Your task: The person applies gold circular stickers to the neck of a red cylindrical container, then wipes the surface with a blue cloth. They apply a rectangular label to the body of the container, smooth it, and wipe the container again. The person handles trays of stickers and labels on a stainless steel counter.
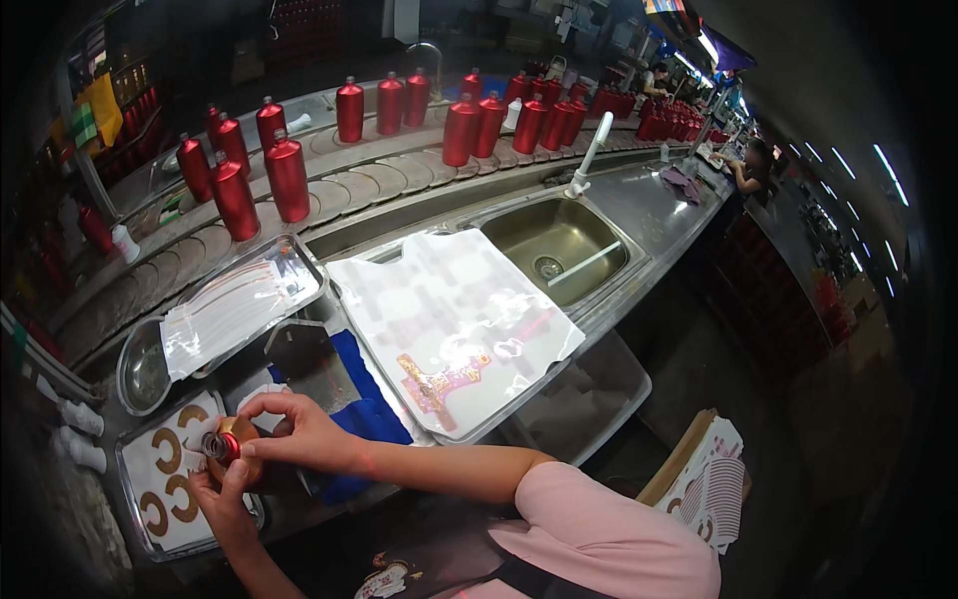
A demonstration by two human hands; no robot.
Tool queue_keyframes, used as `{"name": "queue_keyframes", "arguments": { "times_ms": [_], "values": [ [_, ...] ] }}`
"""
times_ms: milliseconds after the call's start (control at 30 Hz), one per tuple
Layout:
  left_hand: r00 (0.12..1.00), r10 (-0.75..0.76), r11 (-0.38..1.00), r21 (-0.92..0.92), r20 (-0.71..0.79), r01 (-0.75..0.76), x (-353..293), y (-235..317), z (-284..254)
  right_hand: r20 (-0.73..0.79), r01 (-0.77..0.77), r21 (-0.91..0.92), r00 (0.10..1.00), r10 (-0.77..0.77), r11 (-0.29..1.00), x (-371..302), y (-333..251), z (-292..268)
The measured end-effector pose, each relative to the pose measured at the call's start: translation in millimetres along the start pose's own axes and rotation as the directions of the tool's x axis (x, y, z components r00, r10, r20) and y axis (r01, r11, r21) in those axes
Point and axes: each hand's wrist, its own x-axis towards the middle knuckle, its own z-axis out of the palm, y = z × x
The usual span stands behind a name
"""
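Note:
Between both my hands is a red bottle [230,445], its threaded neck tipped up toward the camera and a gold band around its shoulder. My left hand [228,506] grips it from the near left, thumb up by the neck. My right hand [304,435] closes on it from the right, fingers curled over the gold shoulder. Much of the bottle's body is hidden below the hands. Right beside them, a white sheet [190,470] of C-shaped gold decals lies in a metal tray [133,499]. Behind my right hand is a blue cloth [367,414].
A large decal sheet [449,299] covers a board left of the steel sink [559,240] with its white faucet [591,155]. Another tray [304,262] holds striped sheets. Red bottles [287,180] stand along a slatted conveyor [379,178]. Farther right, a person [750,168] sits at the bench.

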Motion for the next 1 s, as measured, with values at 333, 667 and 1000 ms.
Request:
{"name": "queue_keyframes", "arguments": {
  "times_ms": [333, 667, 1000],
  "values": [
    [1.0, 0.009, 0.999, -0.047, -0.028, -0.011, 2.7, -4.5, 0.6, -0.07, -0.002, 0.091, 0.998, 0.009, 0.996, -2.4, 7.7, 11.0],
    [0.987, -0.002, 1.0, -0.014, 0.161, 0.004, 18.0, -0.5, -19.6, -0.112, 0.02, 0.02, 0.994, -0.018, 1.0, -5.8, -0.6, 8.2],
    [0.998, -0.006, 1.0, 0.013, 0.055, 0.005, 8.3, 9.2, -2.4, -0.203, -0.023, -0.041, 0.979, 0.014, 0.999, -3.4, -11.2, 8.8]
  ]
}}
